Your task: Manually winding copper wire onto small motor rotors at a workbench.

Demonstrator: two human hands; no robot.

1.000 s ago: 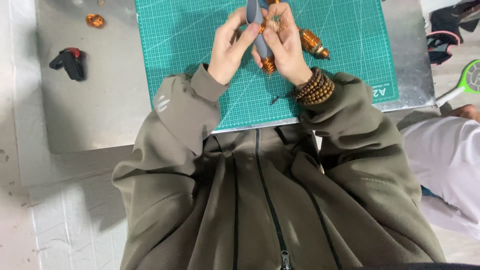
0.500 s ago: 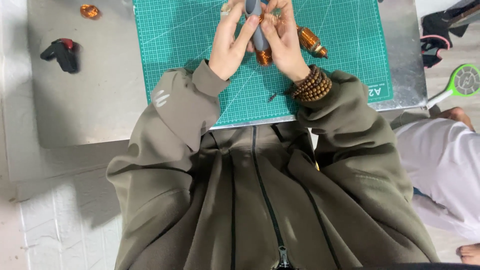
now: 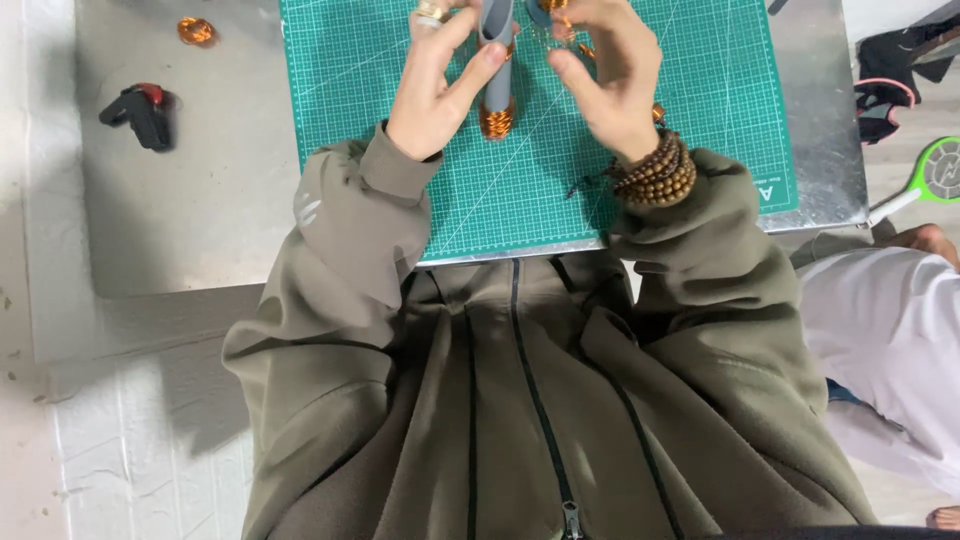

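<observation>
Both hands cropped; grey tube top hidden.

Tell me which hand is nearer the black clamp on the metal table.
Left. The left hand grips the grey tube over the green mat, on the black clamp's side; the right hand is farther, beyond the tube.

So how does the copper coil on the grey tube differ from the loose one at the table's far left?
The coil on the grey tube sits over the green cutting mat, wound around the tube's end, which the left hand holds. The loose coil lies alone on the bare metal table, untouched by either hand. Both are shiny orange copper.
</observation>
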